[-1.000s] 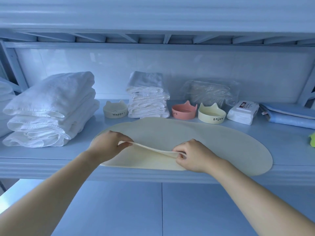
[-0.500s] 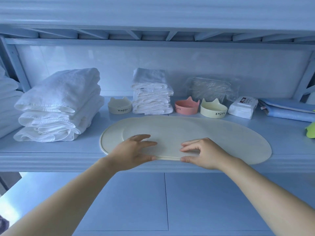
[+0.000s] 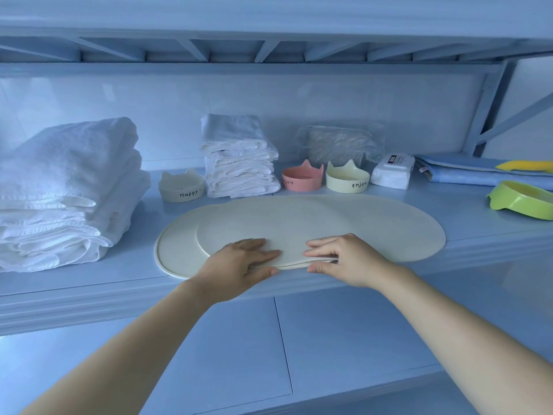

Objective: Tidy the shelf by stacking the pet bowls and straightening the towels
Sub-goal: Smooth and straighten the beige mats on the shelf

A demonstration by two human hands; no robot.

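At the front edge of the shelf (image 3: 89,284), we square up two cream mats. Our left hand (image 3: 239,265) presses flat, fingers straight, on the upper mat (image 3: 299,223). Our right hand (image 3: 344,259) pinches that mat's near edge between thumb and bent fingers, above the lower mat (image 3: 176,250). The bowls appear unstacked: the "Happy" bowl (image 3: 181,190), pink bowl (image 3: 302,178) and "Enjoy" bowl (image 3: 347,180) stand apart along the back, well beyond both hands. The small towel stack (image 3: 239,157) sits between them. Next, we judge, comes letting go and reaching over the mats.
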